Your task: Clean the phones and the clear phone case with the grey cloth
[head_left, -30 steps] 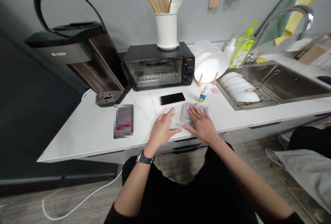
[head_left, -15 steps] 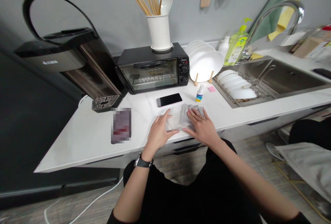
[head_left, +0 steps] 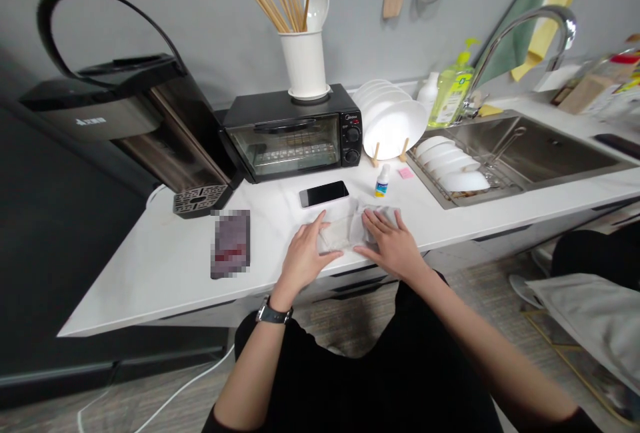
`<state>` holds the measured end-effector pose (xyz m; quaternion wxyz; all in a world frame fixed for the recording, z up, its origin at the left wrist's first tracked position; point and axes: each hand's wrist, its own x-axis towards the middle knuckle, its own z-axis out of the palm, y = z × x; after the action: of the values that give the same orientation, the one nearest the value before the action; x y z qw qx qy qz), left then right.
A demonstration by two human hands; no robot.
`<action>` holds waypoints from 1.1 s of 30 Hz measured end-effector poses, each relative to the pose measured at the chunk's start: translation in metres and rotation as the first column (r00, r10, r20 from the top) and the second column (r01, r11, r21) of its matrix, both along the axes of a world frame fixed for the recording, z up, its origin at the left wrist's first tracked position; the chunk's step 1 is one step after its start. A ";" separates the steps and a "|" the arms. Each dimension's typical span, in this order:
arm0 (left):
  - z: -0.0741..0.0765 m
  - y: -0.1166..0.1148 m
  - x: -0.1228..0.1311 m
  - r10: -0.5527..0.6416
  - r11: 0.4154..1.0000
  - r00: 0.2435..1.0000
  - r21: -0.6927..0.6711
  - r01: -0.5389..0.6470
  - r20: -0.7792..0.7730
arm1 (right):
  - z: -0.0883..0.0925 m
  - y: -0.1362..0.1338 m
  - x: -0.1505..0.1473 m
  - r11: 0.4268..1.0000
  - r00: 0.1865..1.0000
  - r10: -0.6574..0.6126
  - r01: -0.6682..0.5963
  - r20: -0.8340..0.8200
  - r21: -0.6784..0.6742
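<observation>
A flat, pale, see-through piece [head_left: 334, 236] lies on the counter near its front edge. My left hand [head_left: 306, 253] rests at its left end, with thumb and forefinger spread apart along its edges. My right hand [head_left: 387, 238] lies flat, fingers stretched out, on a crumpled light-grey cloth or tissue [head_left: 358, 228] that covers the piece's right part. What lies under that palm is hidden. Just behind sit a phone [head_left: 324, 194], screen up, and a small white-capped bottle [head_left: 382, 182] with a blue and yellow label.
A dark pixelated packet [head_left: 231, 244] lies to the left, before a black drinks machine [head_left: 135, 126]. At the back stand a toaster oven [head_left: 293, 136] and racked plates [head_left: 393, 126]. A pink square [head_left: 405, 173] lies near the sink [head_left: 520, 183], which holds several bowls [head_left: 450, 160].
My right hand and the cloth have shifted very slightly against the piece. My left hand keeps its place. The whole view has moved a little as my head turned.
</observation>
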<state>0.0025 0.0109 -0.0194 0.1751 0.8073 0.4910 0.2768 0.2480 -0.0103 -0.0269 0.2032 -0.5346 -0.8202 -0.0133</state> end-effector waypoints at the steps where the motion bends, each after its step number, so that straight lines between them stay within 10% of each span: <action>1: 0.000 0.000 0.000 -0.002 1.000 1.000 0.001 0.002 -0.003 | -0.001 -0.007 -0.007 0.999 0.999 0.039 -0.039 -0.004 -0.004; 6: -0.003 -0.001 -0.003 -0.007 1.000 0.999 0.026 0.008 -0.042 | -0.002 -0.015 -0.055 0.974 0.973 0.220 -0.223 -0.068 -0.037; 12: -0.002 -0.002 -0.001 0.007 0.998 0.999 0.055 -0.004 -0.047 | -0.006 0.018 -0.017 1.000 1.000 0.019 -0.019 -0.006 0.005; 19: -0.006 0.002 0.000 0.051 0.996 0.992 0.078 -0.042 -0.118 | -0.014 -0.006 -0.035 0.985 0.986 0.168 -0.168 0.016 0.023; 28: -0.007 0.001 -0.006 0.029 0.987 0.939 -0.159 0.028 0.344 | 0.005 -0.008 -0.064 0.990 0.992 0.108 -0.101 -0.061 0.102; 33: -0.007 -0.003 -0.009 0.150 0.979 0.945 -0.178 -0.101 0.292 | 0.012 -0.014 -0.090 0.962 0.965 0.260 -0.255 -0.044 0.101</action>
<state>-0.0063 0.0078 -0.0259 0.2950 0.7053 0.5294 0.3678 0.1582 -0.0246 -0.0151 0.2516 -0.4133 -0.8751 -0.0103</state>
